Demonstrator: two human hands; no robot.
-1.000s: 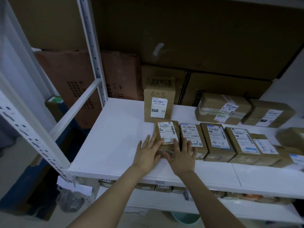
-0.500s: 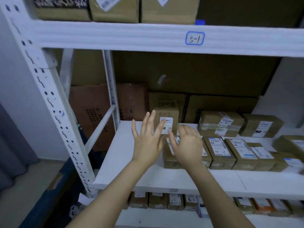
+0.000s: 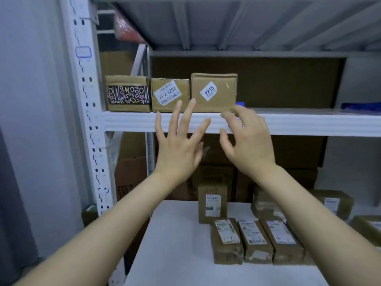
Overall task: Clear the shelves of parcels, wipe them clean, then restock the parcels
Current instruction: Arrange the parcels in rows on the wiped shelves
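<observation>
Three brown parcels stand in a row at the left end of the upper shelf: one with black patterned tape, one labelled 17-2-3204, and one labelled 2215. My left hand is raised in front of the shelf edge, fingers spread, fingertips just below the two labelled parcels. My right hand hovers beside it with loosely bent fingers under the 2215 parcel. Neither hand holds anything. On the lower shelf lie several labelled parcels in a row.
A white perforated upright frames the rack on the left. Large cardboard boxes line the back behind the lower shelf. A blue item lies at the right end of the upper shelf. An upright parcel stands behind the row.
Both hands left the parcel on the lower shelf and rose to the upper shelf's edge. The view tilted upward, bringing the three upper parcels into sight.
</observation>
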